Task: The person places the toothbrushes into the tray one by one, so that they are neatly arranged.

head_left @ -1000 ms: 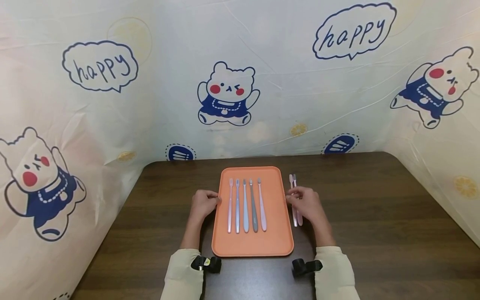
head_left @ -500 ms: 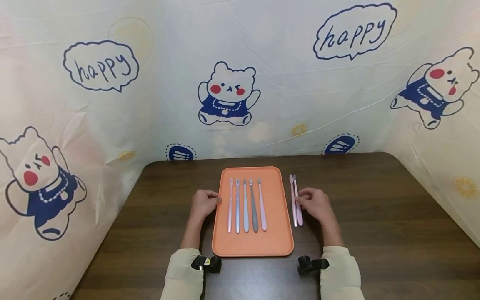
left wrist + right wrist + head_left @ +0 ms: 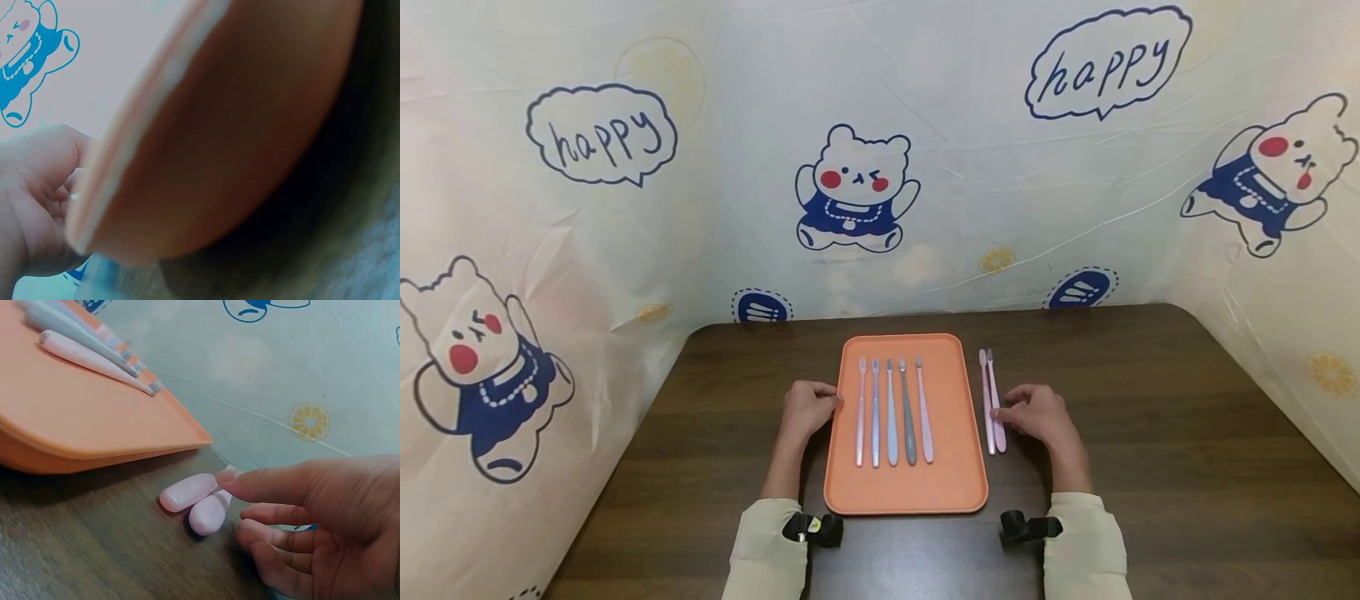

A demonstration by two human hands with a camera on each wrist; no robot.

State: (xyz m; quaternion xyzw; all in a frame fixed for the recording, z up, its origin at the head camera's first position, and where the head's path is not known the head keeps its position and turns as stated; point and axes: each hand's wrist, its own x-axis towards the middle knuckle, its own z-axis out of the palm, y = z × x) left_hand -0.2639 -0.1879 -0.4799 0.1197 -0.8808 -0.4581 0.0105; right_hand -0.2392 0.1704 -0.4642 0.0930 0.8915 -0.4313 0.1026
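An orange tray [image 3: 955, 492] lies on the table bearing a row of several toothbrushes, among them a grey one [image 3: 908, 425] and a pink one [image 3: 926, 429]. My left hand [image 3: 807, 408] holds the tray's left rim between thumb and fingers; in the left wrist view the tray wall hides its fingertips. Two pink toothbrushes, a left one [image 3: 987, 408] and a right one [image 3: 208, 515], lie side by side on the table right of the tray. Beside them is my right hand [image 3: 1037, 410], thumb tip right at the handles, the other fingers loosely bent and apart from the thumb.
The dark wooden table [image 3: 1180, 417] reaches back to a patterned cloth [image 3: 970, 183] that hangs behind it and at both sides. Black wrist cameras [image 3: 1030, 527] sit on the sleeves.
My right hand has moved right, from over the two pink toothbrushes to their right side, uncovering them. The left hand, the tray and its toothbrushes have stayed in place.
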